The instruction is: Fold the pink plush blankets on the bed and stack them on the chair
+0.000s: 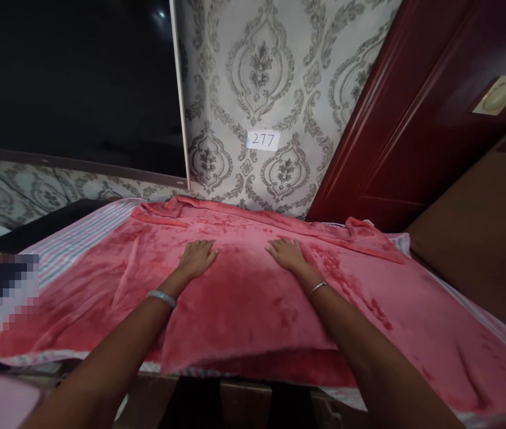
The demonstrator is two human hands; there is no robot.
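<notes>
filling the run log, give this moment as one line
left hand: open, palm down on red plush blanket | right hand: open, palm down, same blanket | under blanket: striped cloth

The one view was taken from the person's head, above the near edge of the red cloth, and faced forward and down. It stood near enough that the left hand and right hand fell about mid-frame, with the legs at the bottom. Its upper part took in the patterned wall, the television at left and the door at right.
</notes>
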